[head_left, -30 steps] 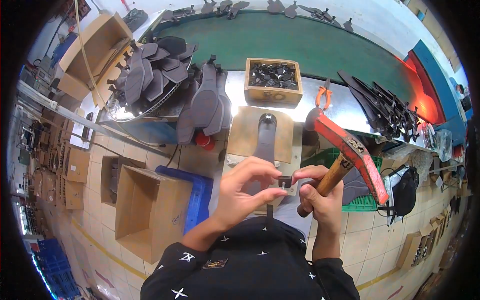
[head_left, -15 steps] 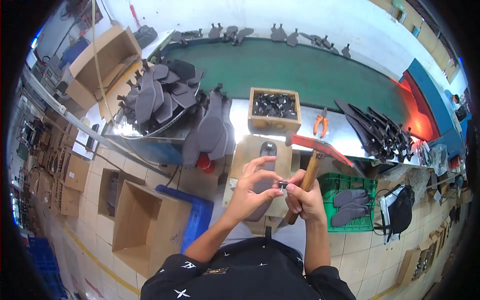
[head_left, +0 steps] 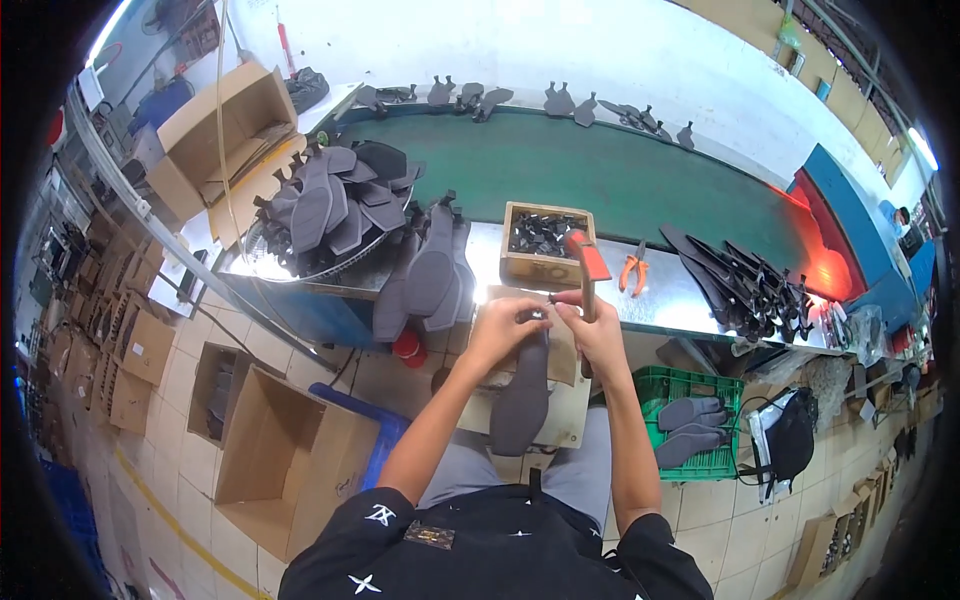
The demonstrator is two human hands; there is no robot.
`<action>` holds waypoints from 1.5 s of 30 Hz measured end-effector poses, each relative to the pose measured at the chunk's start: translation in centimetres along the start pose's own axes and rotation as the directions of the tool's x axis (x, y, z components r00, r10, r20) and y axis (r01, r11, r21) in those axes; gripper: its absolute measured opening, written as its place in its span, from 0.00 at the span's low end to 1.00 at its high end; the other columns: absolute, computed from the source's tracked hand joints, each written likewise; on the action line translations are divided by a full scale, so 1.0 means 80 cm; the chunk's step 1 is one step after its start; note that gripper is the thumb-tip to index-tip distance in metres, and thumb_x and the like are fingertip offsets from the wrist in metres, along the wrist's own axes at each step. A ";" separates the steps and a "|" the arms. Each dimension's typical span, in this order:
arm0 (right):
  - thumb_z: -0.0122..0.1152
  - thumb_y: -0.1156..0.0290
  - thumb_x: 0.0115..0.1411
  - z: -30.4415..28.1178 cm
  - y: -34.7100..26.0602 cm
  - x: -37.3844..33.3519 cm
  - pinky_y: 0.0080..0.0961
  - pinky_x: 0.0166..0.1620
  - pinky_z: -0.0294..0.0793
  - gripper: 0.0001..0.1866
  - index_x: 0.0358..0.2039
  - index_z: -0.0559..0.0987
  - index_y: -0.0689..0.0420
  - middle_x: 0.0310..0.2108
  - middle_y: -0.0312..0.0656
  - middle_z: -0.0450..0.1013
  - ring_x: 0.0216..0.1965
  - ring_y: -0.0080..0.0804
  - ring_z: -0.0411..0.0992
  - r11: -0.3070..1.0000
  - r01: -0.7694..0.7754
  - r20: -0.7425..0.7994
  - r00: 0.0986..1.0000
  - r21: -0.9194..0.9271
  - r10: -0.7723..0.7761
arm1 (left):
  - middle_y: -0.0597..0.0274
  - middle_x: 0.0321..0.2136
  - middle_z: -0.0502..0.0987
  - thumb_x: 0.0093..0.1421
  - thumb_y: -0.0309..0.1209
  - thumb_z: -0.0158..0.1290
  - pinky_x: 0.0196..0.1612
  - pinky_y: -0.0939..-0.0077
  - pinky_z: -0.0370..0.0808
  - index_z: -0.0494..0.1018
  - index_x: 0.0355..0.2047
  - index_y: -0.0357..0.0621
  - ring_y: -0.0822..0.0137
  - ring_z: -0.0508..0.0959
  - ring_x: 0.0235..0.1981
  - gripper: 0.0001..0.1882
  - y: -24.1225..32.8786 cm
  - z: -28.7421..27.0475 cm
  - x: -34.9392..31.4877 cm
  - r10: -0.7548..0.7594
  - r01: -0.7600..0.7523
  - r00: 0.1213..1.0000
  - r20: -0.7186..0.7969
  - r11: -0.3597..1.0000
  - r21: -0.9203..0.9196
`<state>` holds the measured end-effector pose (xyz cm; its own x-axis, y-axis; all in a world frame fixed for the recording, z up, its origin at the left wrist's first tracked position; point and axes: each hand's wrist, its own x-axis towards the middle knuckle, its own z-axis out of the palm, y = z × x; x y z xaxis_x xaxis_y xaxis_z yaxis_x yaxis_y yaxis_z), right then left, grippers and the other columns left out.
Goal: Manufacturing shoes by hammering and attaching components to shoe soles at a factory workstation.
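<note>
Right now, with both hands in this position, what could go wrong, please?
The right hand grips the red hammer while its fingertips are close to those of the left hand, so a loosened grip might let the hammer tip onto fingers. Also, the grey soles to the left seem to overhang the front edge of the metal bench, so a bump could push one off.

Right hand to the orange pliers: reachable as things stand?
Probably yes: the orange pliers lie uncovered, ahead and right of the right hand, with nothing visibly between. But that hand holds the hammer, which may hamper a grip.
</note>
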<state>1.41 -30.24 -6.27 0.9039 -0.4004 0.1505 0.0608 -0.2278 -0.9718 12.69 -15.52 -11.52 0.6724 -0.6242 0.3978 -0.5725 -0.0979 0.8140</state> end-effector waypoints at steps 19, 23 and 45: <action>0.63 0.79 0.51 0.013 0.007 -0.012 0.34 0.39 0.76 0.15 0.42 0.78 0.60 0.38 0.46 0.77 0.36 0.48 0.76 0.753 0.431 0.177 0.900 -0.497 -0.398 | 0.54 0.25 0.81 0.50 0.31 0.68 0.30 0.72 0.76 0.80 0.35 0.36 0.71 0.80 0.26 0.14 0.006 -0.015 -0.025 -0.037 0.036 0.999 -0.021 0.997 -0.065; 0.62 0.73 0.61 0.020 -0.009 -0.043 0.27 0.29 0.73 0.14 0.46 0.76 0.62 0.32 0.43 0.78 0.25 0.32 0.76 0.943 0.232 -0.149 0.951 -0.238 -0.272 | 0.62 0.28 0.83 0.53 0.30 0.65 0.35 0.78 0.76 0.81 0.37 0.36 0.77 0.78 0.29 0.13 -0.001 -0.015 -0.020 -0.175 0.205 0.978 0.115 0.914 -0.351; 0.55 0.78 0.65 0.017 -0.082 -0.123 0.32 0.41 0.75 0.23 0.60 0.67 0.66 0.40 0.58 0.75 0.36 0.48 0.76 0.826 0.271 0.013 0.952 -0.495 -0.305 | 0.62 0.40 0.83 0.52 0.28 0.66 0.48 0.74 0.76 0.73 0.55 0.33 0.70 0.80 0.42 0.29 -0.004 -0.026 -0.026 -0.236 0.315 0.944 0.229 0.848 -0.427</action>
<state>-7.31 -23.60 -1.59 0.8480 -0.3000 0.4369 0.0859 -0.7358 -0.6718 12.44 -12.61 -11.75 0.6627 -0.7439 0.0867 -0.0730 0.0511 0.9960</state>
